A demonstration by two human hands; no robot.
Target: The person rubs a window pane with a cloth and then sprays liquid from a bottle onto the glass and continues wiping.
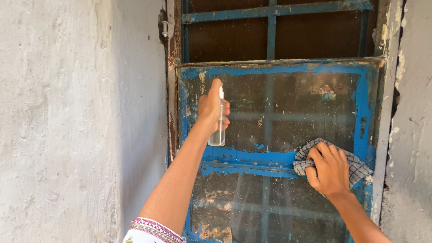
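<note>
1. The left hand (212,108) is closed around a small clear spray bottle (218,130), forefinger up on the white nozzle at the top. The bottle stands upright, its long axis vertical, and the nozzle faces the glass pane (288,112) straight ahead of it.
2. The right hand (330,168) is curled over a blue-checked cloth (355,167), pressing it flat against the blue frame (252,158) at the pane's lower right corner. The fingers lie on top; cloth shows to the left and right of them.
3. The dirty pane lies between the two hands: to the right of the bottle, and up and left of the cloth. Its smeared middle is nearer the bottle than the cloth.
4. The left hand is higher and close to the pane's left edge; the right is lower, on the horizontal rail that parts the upper pane from a lower pane (270,207).
5. Beyond the left arm runs a rough whitewashed wall (67,126); above both hands are blue bars (271,31) over a dark opening.
</note>
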